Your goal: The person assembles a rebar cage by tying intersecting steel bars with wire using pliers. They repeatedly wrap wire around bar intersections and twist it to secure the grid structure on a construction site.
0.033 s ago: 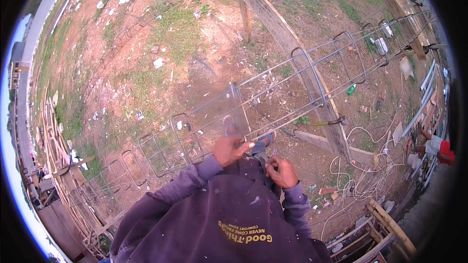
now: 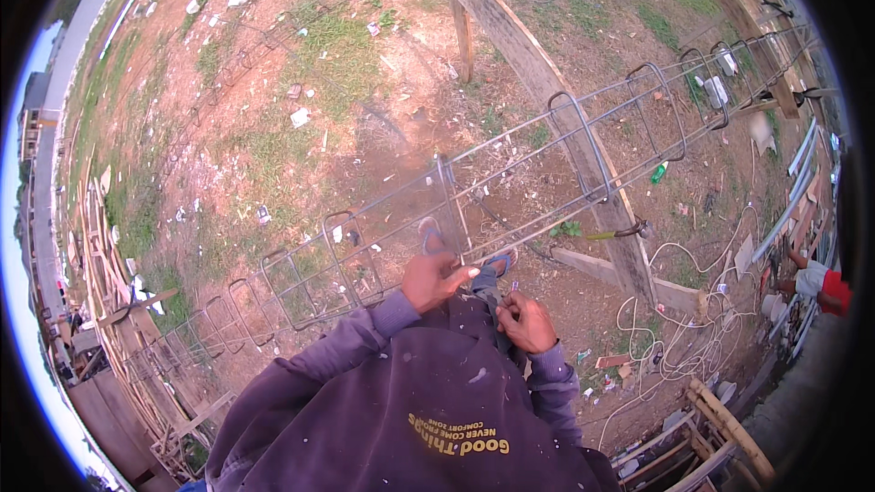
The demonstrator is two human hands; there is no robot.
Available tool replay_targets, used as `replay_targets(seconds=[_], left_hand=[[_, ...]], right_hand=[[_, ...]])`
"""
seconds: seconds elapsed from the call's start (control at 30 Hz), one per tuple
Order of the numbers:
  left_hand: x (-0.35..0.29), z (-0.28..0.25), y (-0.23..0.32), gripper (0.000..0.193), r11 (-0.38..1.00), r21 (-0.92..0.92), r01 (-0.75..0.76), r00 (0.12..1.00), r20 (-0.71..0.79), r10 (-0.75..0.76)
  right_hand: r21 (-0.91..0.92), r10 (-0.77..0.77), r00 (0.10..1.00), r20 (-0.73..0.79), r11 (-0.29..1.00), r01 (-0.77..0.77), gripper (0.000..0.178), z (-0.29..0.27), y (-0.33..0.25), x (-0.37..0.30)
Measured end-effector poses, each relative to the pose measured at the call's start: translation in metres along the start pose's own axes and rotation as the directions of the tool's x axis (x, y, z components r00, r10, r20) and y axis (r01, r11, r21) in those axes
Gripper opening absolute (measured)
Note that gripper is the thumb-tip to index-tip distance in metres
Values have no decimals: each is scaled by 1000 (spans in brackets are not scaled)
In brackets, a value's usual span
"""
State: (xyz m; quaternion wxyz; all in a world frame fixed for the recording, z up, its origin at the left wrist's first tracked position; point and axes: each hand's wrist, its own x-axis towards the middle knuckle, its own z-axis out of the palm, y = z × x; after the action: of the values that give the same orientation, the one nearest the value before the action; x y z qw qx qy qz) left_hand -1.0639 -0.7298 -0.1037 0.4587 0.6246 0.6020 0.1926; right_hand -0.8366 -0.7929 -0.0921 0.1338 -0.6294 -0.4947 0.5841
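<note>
A long rebar cage (image 2: 524, 159) of thin steel bars and bent rectangular stirrups slants across in front of me, from lower left to upper right. My left hand (image 2: 432, 283) is closed around its near lower bar, beside the corner of a stirrup (image 2: 452, 205); the thumb points right and the curled fingers are partly hidden. Close to my body, just right of it, my right hand (image 2: 527, 322) is pinched shut, below the bar and apart from it. What lies between its fingers is too small to make out.
A wooden plank (image 2: 529, 47) crosses under the cage, with a yellow-ended rod-like piece (image 2: 602, 235) against it. Pale rope (image 2: 670, 355) lies tangled at the right. Another person's arm (image 2: 807, 284) shows at the far right edge. Stacked timber (image 2: 105, 255) lies left.
</note>
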Motion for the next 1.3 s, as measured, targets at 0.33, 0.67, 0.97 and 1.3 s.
replay_targets(seconds=[0.33,0.67,0.97,1.3], left_hand=[[9,15,-16,56,996,80,-33,996,-85,39],[-7,38,-25,53,998,0,-59,951,-304,57],[-16,51,-24,56,996,-49,72,942,-325,-84],[-20,40,-18,64,979,-152,137,953,-251,-172]], right_hand=[[-54,-97,455,-885,993,106,34,-71,57,36],[-465,-425,418,-803,885,6,58,-227,107,71],[-302,-240,828,-507,949,90,56,-273,118,95],[-584,-457,607,-650,811,-15,42,-222,97,71]])
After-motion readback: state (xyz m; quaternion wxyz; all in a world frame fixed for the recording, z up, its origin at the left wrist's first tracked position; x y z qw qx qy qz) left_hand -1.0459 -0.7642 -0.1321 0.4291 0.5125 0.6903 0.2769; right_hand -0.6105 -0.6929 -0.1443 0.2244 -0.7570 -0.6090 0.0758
